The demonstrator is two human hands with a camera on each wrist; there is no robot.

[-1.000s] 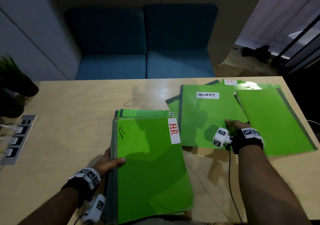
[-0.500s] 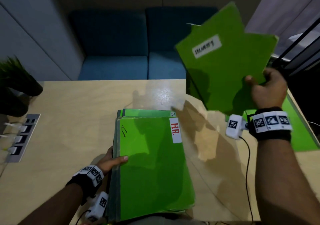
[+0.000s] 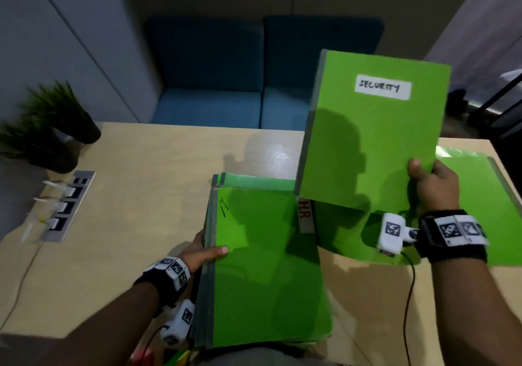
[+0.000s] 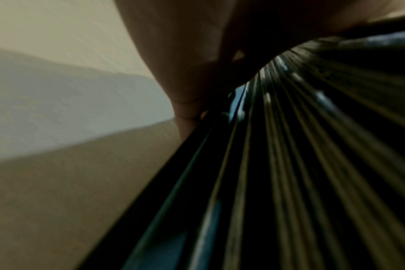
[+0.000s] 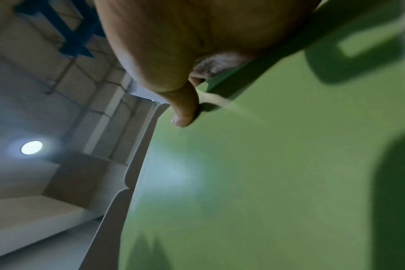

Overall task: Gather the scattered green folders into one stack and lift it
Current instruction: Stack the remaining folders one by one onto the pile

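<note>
A stack of green folders [image 3: 268, 267] lies at the table's near edge, its top one labelled HR. My left hand [image 3: 204, 251] grips the stack's left spine, thumb on top; the left wrist view shows the layered folder edges [image 4: 289, 164] close up. My right hand [image 3: 432, 185] pinches the lower right corner of a green folder labelled SECURITY [image 3: 372, 128], held in the air and tilted over the stack's far right corner. In the right wrist view my thumb lies on that folder [image 5: 266, 164]. More green folders [image 3: 480, 210] lie flat on the table at the right.
The wooden table [image 3: 141, 210] has a recessed power strip [image 3: 67, 204] with plugs at the left edge. A dark potted plant [image 3: 48, 128] stands at the far left corner. A blue sofa [image 3: 226, 83] sits beyond the table.
My right hand lifted the SECURITY folder off the table at the right, then brought it down and left, over the stack. My left hand kept its grip on the stack.
</note>
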